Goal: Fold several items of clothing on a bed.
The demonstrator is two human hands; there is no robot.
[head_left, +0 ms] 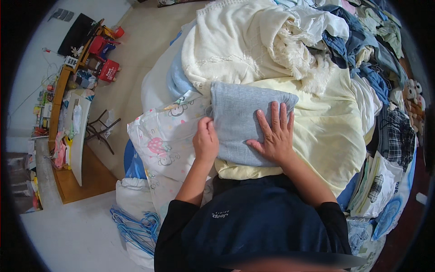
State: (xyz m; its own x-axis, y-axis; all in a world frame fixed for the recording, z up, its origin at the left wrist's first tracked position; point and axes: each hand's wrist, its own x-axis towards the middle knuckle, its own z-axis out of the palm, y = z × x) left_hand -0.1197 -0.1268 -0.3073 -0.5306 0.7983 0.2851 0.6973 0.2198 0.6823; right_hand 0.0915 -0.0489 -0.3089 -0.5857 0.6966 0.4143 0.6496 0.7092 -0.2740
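A grey folded garment (240,120) lies in front of me on a pale yellow cloth (326,131). My right hand (275,136) rests flat on its right part, fingers spread. At the garment's left edge my left hand (206,139) is closed, its curled fingers at the fabric; the fingertips are partly hidden. Under and beside my left forearm spreads a white cloth printed with cartoon figures (158,136). Just beyond the grey garment is a cream knitted blanket (226,41) with a fringe.
Heaped clothes (349,36) fill the far right. On the right sits a stack of folded clothes (374,186), near a black checked garment (401,136). Blue hangers (136,226) lie at the lower left. Across the floor stand a wooden desk (59,95) and a red stool (108,71).
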